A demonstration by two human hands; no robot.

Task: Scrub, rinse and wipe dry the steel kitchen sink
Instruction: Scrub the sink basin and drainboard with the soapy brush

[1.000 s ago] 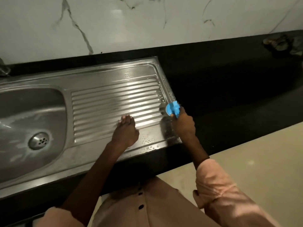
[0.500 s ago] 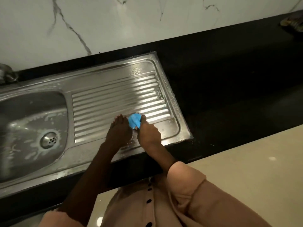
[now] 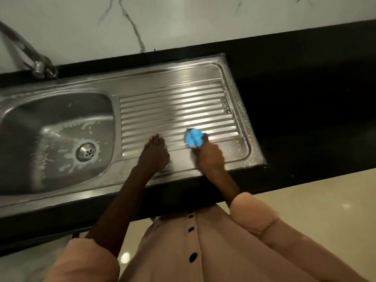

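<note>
A steel sink [image 3: 142, 82] is set into a black counter, with a basin [image 3: 30, 123] on the left and a ribbed drainboard [image 3: 175, 106] on the right. Soap foam streaks the basin around the drain [image 3: 86, 152]. My right hand [image 3: 210, 157] grips a round blue scrubber [image 3: 193, 138] and holds it against the front ribs of the drainboard. My left hand [image 3: 154, 154] rests flat on the drainboard just left of it, fingers straight and together.
A steel tap [image 3: 38, 66] stands at the back left, spout running up out of view. Black counter [image 3: 305, 102] stretches right of the sink. White marble wall [image 3: 183, 21] rises behind. Beige floor [image 3: 325, 200] lies below the counter's front edge.
My right hand swept the blue scrubber from the drainboard's right rim leftward beside my left hand, then slightly back right. The left hand stayed planted. The view shifted, bringing the tap into sight.
</note>
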